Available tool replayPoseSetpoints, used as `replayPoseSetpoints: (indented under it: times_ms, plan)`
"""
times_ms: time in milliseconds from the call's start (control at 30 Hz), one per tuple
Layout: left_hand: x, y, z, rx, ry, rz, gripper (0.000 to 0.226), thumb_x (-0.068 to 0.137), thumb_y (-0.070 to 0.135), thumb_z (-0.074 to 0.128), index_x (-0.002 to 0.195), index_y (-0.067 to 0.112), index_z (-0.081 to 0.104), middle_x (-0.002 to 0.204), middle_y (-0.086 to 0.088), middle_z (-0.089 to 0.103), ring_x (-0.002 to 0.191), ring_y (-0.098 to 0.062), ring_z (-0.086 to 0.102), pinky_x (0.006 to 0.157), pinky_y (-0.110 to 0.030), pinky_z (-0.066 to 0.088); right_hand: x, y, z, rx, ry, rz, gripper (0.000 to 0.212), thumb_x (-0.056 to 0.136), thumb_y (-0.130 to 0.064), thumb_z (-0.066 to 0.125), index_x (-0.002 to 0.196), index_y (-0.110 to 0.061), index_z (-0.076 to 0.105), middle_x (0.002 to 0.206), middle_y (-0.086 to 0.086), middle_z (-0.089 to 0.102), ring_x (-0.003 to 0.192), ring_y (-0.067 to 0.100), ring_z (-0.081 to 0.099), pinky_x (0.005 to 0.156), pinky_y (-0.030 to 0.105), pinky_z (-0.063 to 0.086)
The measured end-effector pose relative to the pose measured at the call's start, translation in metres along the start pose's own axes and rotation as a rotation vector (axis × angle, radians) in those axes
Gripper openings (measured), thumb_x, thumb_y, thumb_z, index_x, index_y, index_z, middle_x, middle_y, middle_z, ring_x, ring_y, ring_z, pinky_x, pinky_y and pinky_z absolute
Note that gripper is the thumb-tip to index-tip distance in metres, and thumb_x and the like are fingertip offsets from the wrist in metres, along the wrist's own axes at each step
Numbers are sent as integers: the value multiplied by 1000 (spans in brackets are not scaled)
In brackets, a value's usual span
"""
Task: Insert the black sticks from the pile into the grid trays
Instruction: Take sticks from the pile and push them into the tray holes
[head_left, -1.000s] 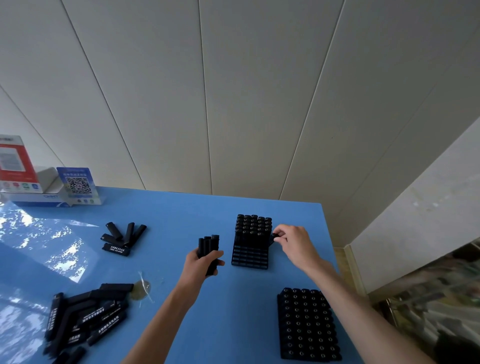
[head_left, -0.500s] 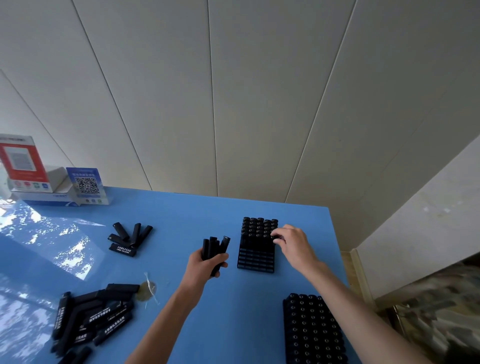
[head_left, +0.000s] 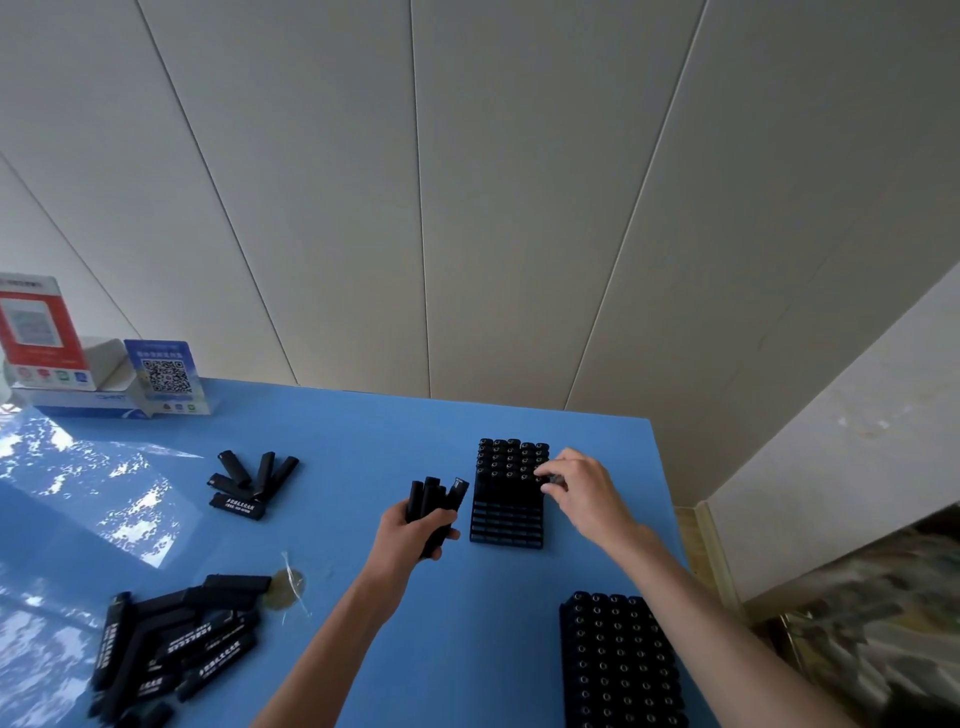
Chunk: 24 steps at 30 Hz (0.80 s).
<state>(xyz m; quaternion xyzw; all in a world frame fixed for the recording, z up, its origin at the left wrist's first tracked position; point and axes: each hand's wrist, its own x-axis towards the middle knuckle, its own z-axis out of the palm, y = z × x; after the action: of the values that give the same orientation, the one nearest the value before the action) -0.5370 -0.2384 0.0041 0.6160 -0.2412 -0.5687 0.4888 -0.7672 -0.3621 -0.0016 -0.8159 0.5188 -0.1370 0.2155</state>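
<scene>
The person is standing at a blue table (head_left: 363, 447) and working with both hands. The left hand (head_left: 410, 535) is gripping a bundle of black sticks (head_left: 434, 501), fingers curled tightly around the lower half so that the upper ends are fanning out above the fist. Each stick is looking short, matte black and flat-sided.

The right hand (head_left: 582, 493) is reaching over the far grid tray (head_left: 506, 519), its fingertips (head_left: 545, 475) bunched together at the tray's right edge. They are appearing to pinch a small dark item, but the view is too blurred to tell what it is. Stick ends with pale round marks are filling the tray's far rows; the near rows are showing only open cells.

A second grid tray (head_left: 621, 665), nearer the person on the right, is standing fully packed with stick tops. The main pile of sticks (head_left: 171, 639), bearing white printed lettering, is lying at the near left. A smaller group of sticks (head_left: 249, 480) is lying farther back, left of centre.

Printed cards with QR codes (head_left: 166, 374) are standing at the far left corner.
</scene>
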Motion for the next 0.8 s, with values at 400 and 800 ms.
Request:
replayPoseSetpoints:
  times_ms: [400, 800]
  plan:
    - [-10, 1, 12, 4, -71, 52, 30, 86, 11, 79, 113, 3, 67, 91, -15, 72, 74, -19, 69, 58, -29, 47, -5, -54, -10, 445, -190, -21, 30, 84, -4, 77, 109, -21, 78, 92, -13, 73, 84, 2, 69, 79, 13, 51]
    - [-13, 3, -3, -112, -54, -10, 29, 91, 16, 74, 113, 0, 65, 100, -12, 75, 81, -21, 72, 57, -27, 47, 0, -67, -13, 677, -304, 24, 8, 82, -12, 82, 90, -10, 80, 79, 10, 76, 74, 18, 73, 74, 29, 59]
